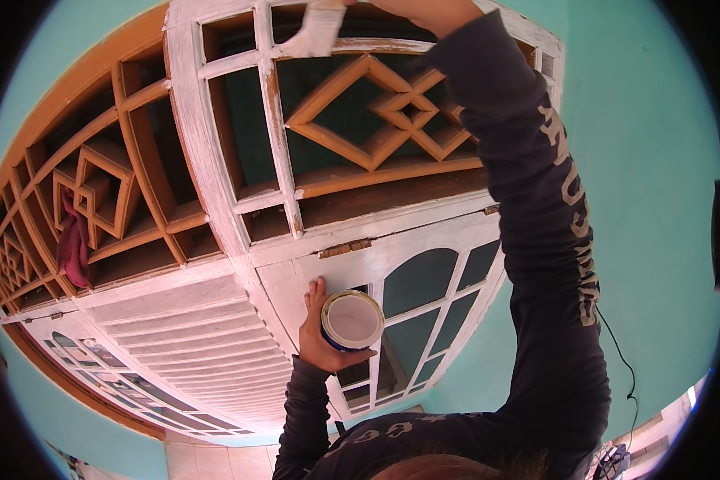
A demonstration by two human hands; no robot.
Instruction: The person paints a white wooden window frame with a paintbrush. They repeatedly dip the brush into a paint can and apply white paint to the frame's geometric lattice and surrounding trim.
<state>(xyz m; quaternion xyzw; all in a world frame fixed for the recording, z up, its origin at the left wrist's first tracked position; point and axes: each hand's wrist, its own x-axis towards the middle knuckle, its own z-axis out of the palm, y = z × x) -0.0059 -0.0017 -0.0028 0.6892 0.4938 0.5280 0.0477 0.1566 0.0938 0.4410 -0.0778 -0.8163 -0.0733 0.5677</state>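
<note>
2 hands share the work: the left hand (pixel 322 332) is wrapped around a small round paint tin (pixel 352 320) of white paint, held before the white door (pixel 424 240), while the right hand (pixel 412 10), mostly out of frame so its grip cannot be told, meets a white-loaded brush (pixel 316 32) on the wooden transom grille (pixel 360 112) above. White covers the near frame bars and louvred shutters (pixel 192 336); the diamond lattice and left panels appear bare brown, and a red rag (pixel 74 240) hangs there.
</note>
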